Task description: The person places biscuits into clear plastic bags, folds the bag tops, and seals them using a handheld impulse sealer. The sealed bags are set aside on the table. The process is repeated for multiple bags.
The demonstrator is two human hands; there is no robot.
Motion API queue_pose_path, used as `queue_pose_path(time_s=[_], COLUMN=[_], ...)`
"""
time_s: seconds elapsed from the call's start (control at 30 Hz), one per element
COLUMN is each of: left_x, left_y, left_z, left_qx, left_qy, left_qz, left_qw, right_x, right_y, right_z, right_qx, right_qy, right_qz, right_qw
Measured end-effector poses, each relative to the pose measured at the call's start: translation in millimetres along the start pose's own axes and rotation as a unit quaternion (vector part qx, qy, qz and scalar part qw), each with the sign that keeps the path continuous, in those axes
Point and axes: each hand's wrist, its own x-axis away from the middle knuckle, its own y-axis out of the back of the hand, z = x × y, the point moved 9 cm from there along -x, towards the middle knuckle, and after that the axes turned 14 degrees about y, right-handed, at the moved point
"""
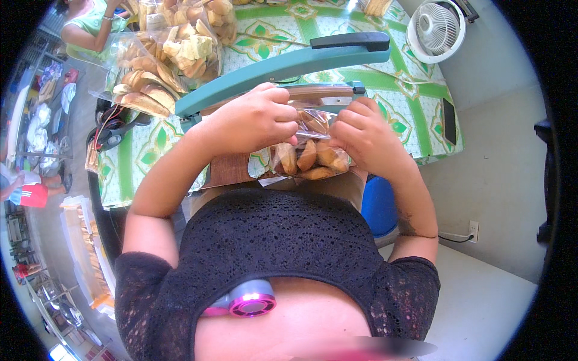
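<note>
A clear plastic bag of toasted bread slices (308, 157) hangs at the near edge of the table, in front of my body. My left hand (259, 117) is closed on the left side of its upper edge, my right hand (366, 133) on the right side, fingers pinched. The film between them is pulled up to the front of a bag sealer (271, 71). The sealer's long teal arm with a black handle is raised at a slant above its base. My left hand covers part of the base, and my right hand is just below its right end.
Several larger clear bags of bread slices (180, 51) stand at the far left. A white fan (435, 31) is at the far right, a dark phone (449, 121) near the right edge. Headphones (114, 127) lie at left. Another person (90, 30) sits beyond the bags.
</note>
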Motion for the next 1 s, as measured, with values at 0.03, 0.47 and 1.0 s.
queue_pose_path(time_s=[0.03,0.47,1.0], left_x=[0.2,64.1,48.9], left_y=[-1.5,-38.1,-60.0], left_z=[1.5,23.2,-4.1], left_qx=[0.001,0.653,0.883], left_qy=[0.007,0.406,0.233], left_qz=[0.014,0.165,0.16], left_qw=[1.0,0.618,0.375], right_x=[3.0,91.6,74.7], right_y=[-1.1,-24.9,-42.1], right_z=[-0.4,-25.1,0.6], right_qx=[0.021,-0.523,-0.776], right_qy=[-0.002,-0.368,-0.287], right_qz=[0.019,-0.26,-0.264], right_qw=[1.0,0.723,0.496])
